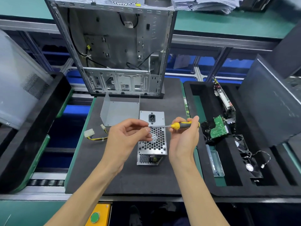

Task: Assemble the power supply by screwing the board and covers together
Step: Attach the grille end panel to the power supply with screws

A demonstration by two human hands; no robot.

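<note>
- Power supply (152, 141): a metal box lying on the dark foam mat (127, 176) of the counter, honeycomb vent facing up, socket end pointing away from the person.
- Right hand (184, 136): raised over the power supply's right edge; grip closed round the yellow-and-black handle of a screwdriver (177, 125), shaft lying level and pointing left.
- Left hand (128, 136): held above the box, thumb and forefinger pinched at the screwdriver's tip; whether a screw sits between them cannot be told.
- Bent metal cover (120, 111): lying on the mat just behind and left of the power supply, apart from it.
- Yellow-and-black cable bundle (96, 137) with white plugs: on the mat's left edge.
- Open computer case (114, 46): upright at the far end of the mat.
- Black foam tray (203, 160): right of the mat, holding circuit boards (218, 128) and fans (249, 163).
</note>
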